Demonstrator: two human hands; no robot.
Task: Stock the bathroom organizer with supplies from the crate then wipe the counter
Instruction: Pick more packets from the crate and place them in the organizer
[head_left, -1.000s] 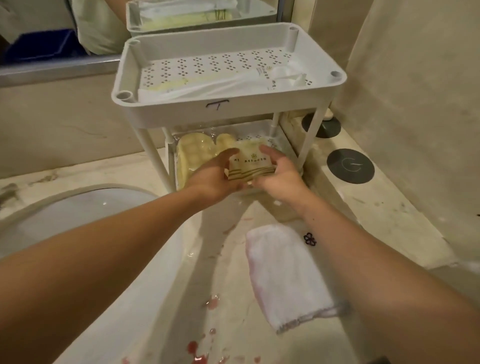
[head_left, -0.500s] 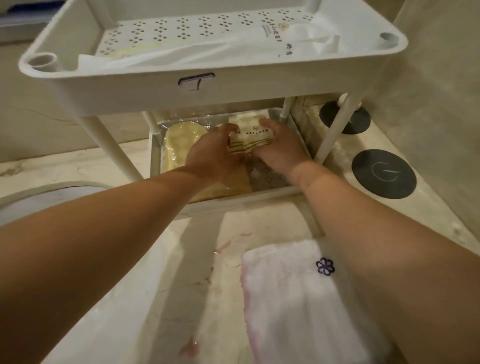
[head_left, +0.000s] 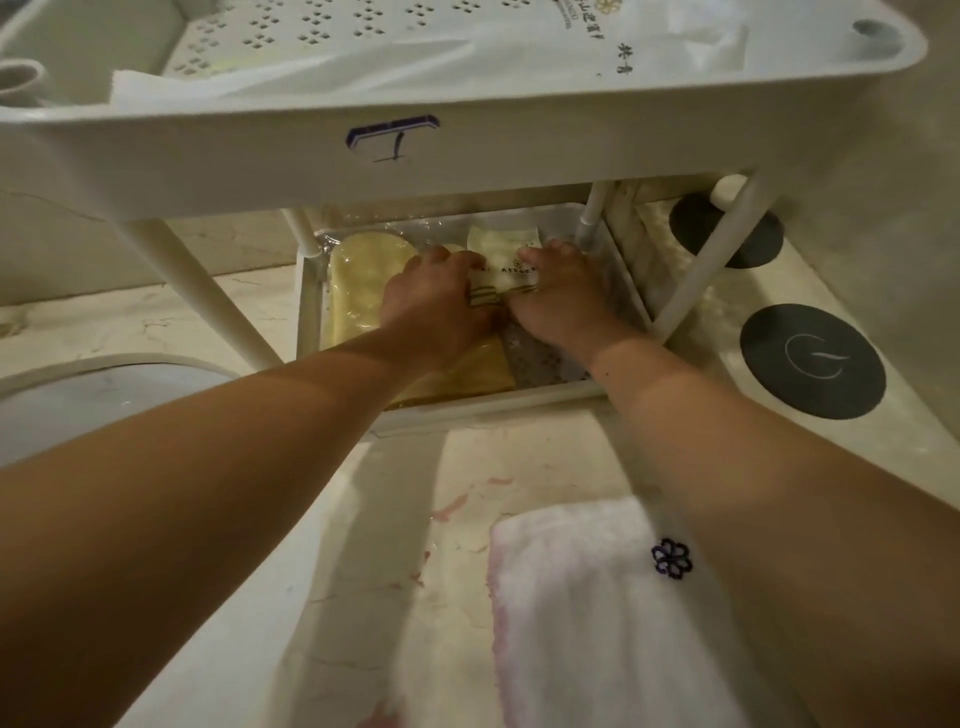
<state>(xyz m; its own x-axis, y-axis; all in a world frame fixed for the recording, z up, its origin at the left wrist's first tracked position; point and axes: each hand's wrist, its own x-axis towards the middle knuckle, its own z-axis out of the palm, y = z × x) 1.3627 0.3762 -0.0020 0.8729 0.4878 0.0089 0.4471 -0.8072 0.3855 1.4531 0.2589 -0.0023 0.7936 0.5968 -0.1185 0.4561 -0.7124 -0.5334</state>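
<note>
The left hand (head_left: 436, 306) and right hand (head_left: 563, 304) both grip a pale packet (head_left: 504, 262) low in the lower tray (head_left: 467, 402). A yellow bundle (head_left: 363, 280) crowds its left, with bare tray floor toward the right wall. The upper tray (head_left: 519, 161) overhangs closely. A towel (head_left: 587, 623) lies on the counter (head_left: 363, 545).

white plastic two-tier organizer (head_left: 519, 171): clustered-hole pattern on top | cream plastic packet (head_left: 506, 278) inside it: olive stripes | white terry towel (head_left: 582, 623) before it: purple flower, pink edge | black round disc (head_left: 812, 361) right of it: white swirl
</note>
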